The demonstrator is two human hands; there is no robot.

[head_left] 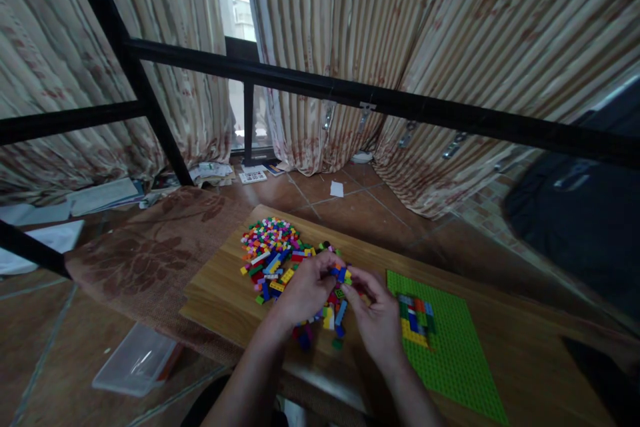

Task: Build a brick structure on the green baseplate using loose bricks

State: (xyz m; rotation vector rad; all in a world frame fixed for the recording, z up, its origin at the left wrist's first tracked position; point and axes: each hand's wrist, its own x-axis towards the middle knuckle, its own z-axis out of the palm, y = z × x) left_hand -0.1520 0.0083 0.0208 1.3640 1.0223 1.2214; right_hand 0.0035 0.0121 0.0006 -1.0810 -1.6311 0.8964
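My left hand (309, 285) and my right hand (373, 310) meet over a spread of loose toy building bricks (273, 260). Between their fingertips is a small cluster of toy bricks (342, 274), with blue, orange and yellow showing. Both hands are closed on it; the fingers partly cover it, and how its bricks join is too small to tell. A green baseplate (465, 353) lies to the right of my right hand. On it sits a flat patch of red, blue, yellow, white and green bricks (416, 321).
The bricks lie on a wooden table (215, 287). Beside it is a brown cloth-covered surface (165, 247). A clear plastic box (135, 357) stands on the tiled floor at lower left. A dark metal frame (300, 80) crosses in front of the curtains (340, 20). Papers (105, 199) lie on the floor.
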